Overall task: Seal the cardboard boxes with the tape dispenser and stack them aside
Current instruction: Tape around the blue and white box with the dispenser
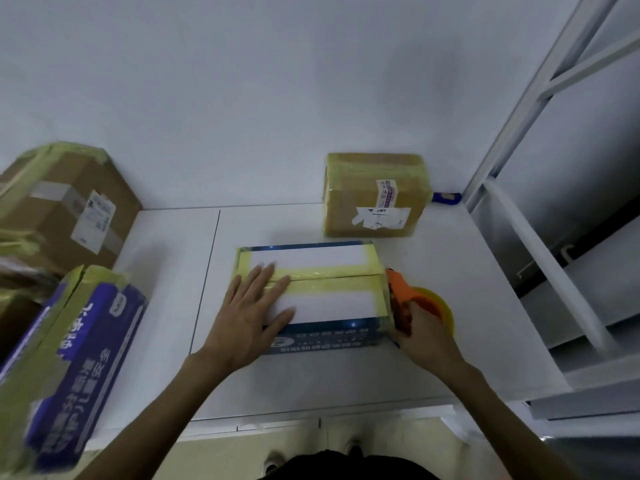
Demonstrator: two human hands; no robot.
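Note:
A blue and white cardboard box (pixel 332 258) lies flat in the middle of the white table (pixel 450 271), with yellow tape running along its top seam and edges. My left hand (pixel 249 306) presses flat on the left part of the lid, fingers spread. My right hand (pixel 420 337) grips the orange tape dispenser (pixel 398 299) with its yellow tape roll (pixel 440 306), held against the box's right end.
A taped brown box (pixel 375 195) stands at the back right of the table. At the left are a large brown box (pixel 65 206) and a blue printed box (pixel 76 362), both taped. A blue object (pixel 446 197) lies by the wall. White metal shelving (pixel 554 237) rises on the right.

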